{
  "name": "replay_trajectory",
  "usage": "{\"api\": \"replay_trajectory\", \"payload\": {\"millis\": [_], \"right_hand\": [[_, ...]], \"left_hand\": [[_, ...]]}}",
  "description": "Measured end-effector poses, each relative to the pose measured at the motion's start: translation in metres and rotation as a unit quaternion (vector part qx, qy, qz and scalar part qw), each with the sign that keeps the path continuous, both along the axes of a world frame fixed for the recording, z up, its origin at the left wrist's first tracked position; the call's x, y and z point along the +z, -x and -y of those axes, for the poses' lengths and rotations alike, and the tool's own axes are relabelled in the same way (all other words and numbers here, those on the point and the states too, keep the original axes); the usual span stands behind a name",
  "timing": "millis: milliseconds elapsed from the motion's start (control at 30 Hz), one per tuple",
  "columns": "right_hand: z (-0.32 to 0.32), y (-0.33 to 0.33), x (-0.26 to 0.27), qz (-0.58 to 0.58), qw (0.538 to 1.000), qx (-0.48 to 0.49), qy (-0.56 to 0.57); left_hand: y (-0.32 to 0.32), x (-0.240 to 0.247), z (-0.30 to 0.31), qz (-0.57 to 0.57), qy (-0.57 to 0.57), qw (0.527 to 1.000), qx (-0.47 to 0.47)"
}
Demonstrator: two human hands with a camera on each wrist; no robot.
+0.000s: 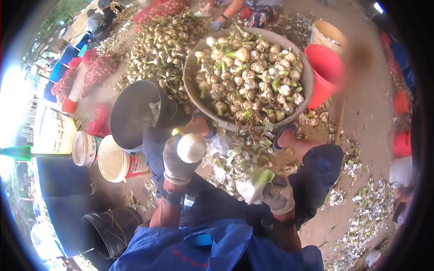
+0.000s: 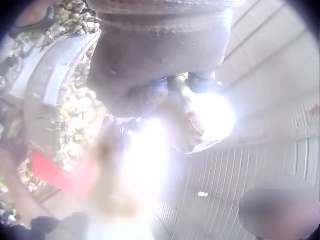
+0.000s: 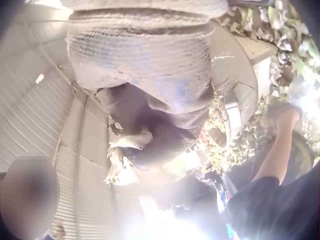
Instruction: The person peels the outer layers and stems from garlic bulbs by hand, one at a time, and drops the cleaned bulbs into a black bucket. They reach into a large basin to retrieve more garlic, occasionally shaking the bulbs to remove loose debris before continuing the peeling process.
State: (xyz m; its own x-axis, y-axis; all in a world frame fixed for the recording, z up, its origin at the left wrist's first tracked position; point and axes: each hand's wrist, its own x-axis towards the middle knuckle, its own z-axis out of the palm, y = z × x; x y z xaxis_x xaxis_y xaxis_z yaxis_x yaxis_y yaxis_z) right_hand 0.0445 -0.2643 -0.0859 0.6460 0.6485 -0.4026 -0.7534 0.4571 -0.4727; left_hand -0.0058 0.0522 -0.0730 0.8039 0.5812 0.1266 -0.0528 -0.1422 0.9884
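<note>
My gloved left hand (image 1: 174,165) holds a peeled white garlic bulb (image 1: 191,148) by its short stem, to the left of my knees' midline. In the left wrist view the bulb (image 2: 212,120) is overexposed beside the dark glove fingers (image 2: 145,97). Lower and to the right, my gloved right hand (image 1: 279,196) grips a bunch of garlic peel (image 1: 255,185), white with a pale green end. Dry peel (image 3: 125,157) sticks out past the glove's fingers in the right wrist view. Unpeeled garlic bulbs (image 1: 248,74) fill a wide basin (image 1: 306,86) in front of my feet.
A dark bucket (image 1: 135,108) with a few white bulbs stands left of my leg, near white pails (image 1: 112,158). Loose peel (image 1: 226,167) lies between my feet. A red bucket (image 1: 323,74) stands beyond the basin's right side. Heaped garlic (image 1: 158,49) lies behind.
</note>
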Motion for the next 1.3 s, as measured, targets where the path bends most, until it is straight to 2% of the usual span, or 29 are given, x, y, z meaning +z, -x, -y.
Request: {"api": "replay_trajectory", "payload": {"millis": [33,67,100,133,167,200,233,267,300,367,400,467,500,567,600,667,700,733,800,867,933,967,1000,1067,1133,1200,1233,1267,1300], "right_hand": [[-0.001,-0.001,-0.002,0.154,0.985,0.031,0.068],[-0.004,-0.006,0.014,0.158,0.984,0.031,0.071],[-0.005,-0.011,0.031,0.187,0.967,0.095,0.142],[-0.010,-0.015,0.046,0.210,0.940,0.158,0.216],[-0.021,-0.019,0.047,0.424,0.863,0.136,0.238],[-0.029,-0.026,0.043,0.524,0.792,0.157,0.271],[-0.033,-0.027,0.041,0.537,0.765,0.173,0.312],[-0.037,-0.026,0.041,0.547,0.737,0.188,0.350],[-0.040,-0.026,0.044,0.541,0.737,0.187,0.359],[-0.046,-0.027,0.054,0.579,0.733,0.107,0.342],[-0.049,-0.026,0.064,0.570,0.734,0.103,0.354],[-0.055,-0.027,0.094,0.554,0.780,-0.012,0.291],[-0.056,-0.028,0.100,0.548,0.779,-0.015,0.303],[-0.057,-0.031,0.108,0.614,0.713,-0.001,0.340],[-0.056,-0.032,0.107,0.612,0.712,-0.001,0.345],[-0.055,-0.034,0.099,0.626,0.694,0.034,0.353],[-0.054,-0.036,0.084,0.658,0.684,-0.021,0.314],[-0.052,-0.037,0.082,0.657,0.686,-0.019,0.313],[-0.047,-0.039,0.079,0.599,0.750,0.011,0.279],[-0.043,-0.035,0.068,0.600,0.737,-0.001,0.311],[-0.036,-0.036,0.050,0.495,0.813,0.043,0.303],[-0.036,-0.033,0.045,0.450,0.844,0.026,0.291],[-0.034,-0.030,0.042,0.448,0.845,0.024,0.290],[-0.035,-0.028,0.052,0.445,0.835,-0.023,0.323],[-0.035,-0.021,0.049,0.452,0.835,-0.023,0.312],[-0.038,-0.014,0.052,0.456,0.837,-0.020,0.302],[-0.046,-0.013,0.072,0.516,0.779,-0.072,0.349],[-0.051,-0.011,0.083,0.569,0.712,-0.123,0.393],[-0.051,-0.008,0.068,0.557,0.714,-0.090,0.415]], "left_hand": [[0.001,0.006,-0.003,0.046,0.198,0.979,-0.019],[0.003,0.010,-0.006,0.090,0.389,0.916,-0.039],[0.008,0.010,-0.008,-0.019,0.017,0.998,-0.054],[0.009,0.009,-0.012,-0.017,0.024,0.998,-0.057],[0.011,0.007,-0.016,0.070,0.238,0.963,-0.100],[0.014,0.004,-0.019,0.152,0.441,0.874,-0.136],[0.018,-0.002,-0.021,0.125,0.468,0.868,-0.109],[0.010,0.030,-0.004,0.080,0.249,0.961,-0.092],[0.008,0.046,0.002,0.071,0.256,0.958,-0.111],[0.007,0.065,0.012,0.054,0.269,0.951,-0.140],[0.006,0.071,0.018,0.029,0.228,0.964,-0.135],[0.005,0.072,0.029,-0.001,0.195,0.970,-0.143],[0.007,0.070,0.029,-0.030,0.163,0.974,-0.155],[0.002,0.079,0.039,-0.057,0.110,0.975,-0.182],[0.002,0.076,0.041,-0.057,0.114,0.974,-0.187],[0.000,0.074,0.041,-0.071,0.010,0.974,-0.213],[0.000,0.076,0.045,-0.074,0.027,0.975,-0.210],[0.000,0.076,0.047,-0.076,0.027,0.975,-0.207],[0.001,0.077,0.049,-0.092,0.044,0.971,-0.217],[0.002,0.070,0.048,-0.107,0.043,0.971,-0.212],[0.003,0.070,0.050,-0.121,0.042,0.970,-0.206],[0.002,0.074,0.053,-0.122,0.078,0.970,-0.194],[0.002,0.076,0.055,-0.123,0.114,0.969,-0.181],[0.005,0.073,0.055,-0.124,0.121,0.969,-0.178],[0.002,0.073,0.056,-0.122,0.127,0.968,-0.177],[0.001,0.079,0.061,-0.102,0.052,0.975,-0.189],[-0.001,0.082,0.064,-0.102,0.052,0.975,-0.191],[-0.002,0.085,0.067,-0.093,-0.048,0.973,-0.205],[-0.003,0.087,0.069,-0.082,-0.148,0.961,-0.218]]}}
